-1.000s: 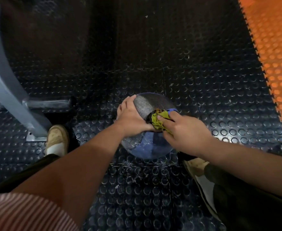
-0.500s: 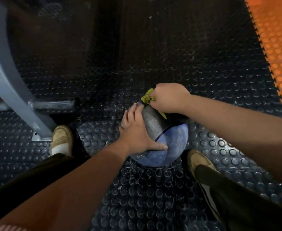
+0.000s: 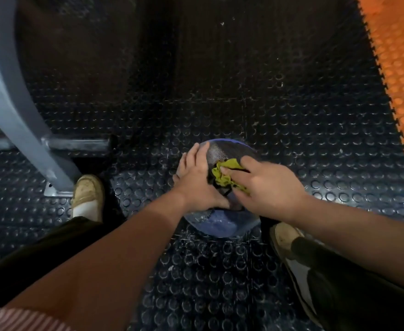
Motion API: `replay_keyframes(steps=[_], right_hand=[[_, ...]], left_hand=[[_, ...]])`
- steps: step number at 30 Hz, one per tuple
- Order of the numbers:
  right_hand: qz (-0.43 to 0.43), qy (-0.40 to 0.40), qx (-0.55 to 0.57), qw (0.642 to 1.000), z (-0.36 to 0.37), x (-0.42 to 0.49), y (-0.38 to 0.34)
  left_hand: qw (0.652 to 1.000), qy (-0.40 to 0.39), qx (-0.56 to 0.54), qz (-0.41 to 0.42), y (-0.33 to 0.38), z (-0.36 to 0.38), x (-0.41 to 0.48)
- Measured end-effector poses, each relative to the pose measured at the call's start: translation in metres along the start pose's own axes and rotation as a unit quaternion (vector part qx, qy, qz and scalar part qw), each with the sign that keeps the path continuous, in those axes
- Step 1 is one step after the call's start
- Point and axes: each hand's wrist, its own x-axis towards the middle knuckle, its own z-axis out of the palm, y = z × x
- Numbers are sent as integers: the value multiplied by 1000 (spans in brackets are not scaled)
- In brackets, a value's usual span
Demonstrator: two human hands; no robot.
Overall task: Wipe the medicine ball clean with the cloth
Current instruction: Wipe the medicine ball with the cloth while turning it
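The medicine ball [image 3: 222,225] rests on the studded black floor [image 3: 220,283], under both hands. The left hand [image 3: 196,185] lies flat on its left side, fingers straight, and just right of it the right hand [image 3: 268,189] grips the bunched yellow cloth [image 3: 225,175] against the ball's top. Farther off, left of the left hand, stands a grey metal frame [image 3: 17,103].

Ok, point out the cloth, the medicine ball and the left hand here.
cloth [image 3: 220,180], head view, bunched yellow-green middle.
medicine ball [image 3: 222,225], head view, blue near side.
left hand [image 3: 197,185], head view, back of hand.
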Motion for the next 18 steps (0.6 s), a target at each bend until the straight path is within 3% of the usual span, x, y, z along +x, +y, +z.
replay_keyframes(steps=[4, 8, 10, 15, 18], right_hand=[[40, 34, -23, 998, -10, 32, 6], [101, -86, 31, 991, -13, 72, 20], [104, -95, 63, 988, -14, 72, 18], [43, -5, 57, 997, -10, 21, 8], [-27, -4, 51, 998, -4, -11, 3]], left_hand=[[998, 9, 70, 2, -5, 15, -8], [997, 17, 67, 39, -13, 23, -27], [997, 24, 58, 49, -17, 21, -29], [998, -8, 48, 37, -17, 2, -14], [998, -24, 40, 40, -17, -1, -11]])
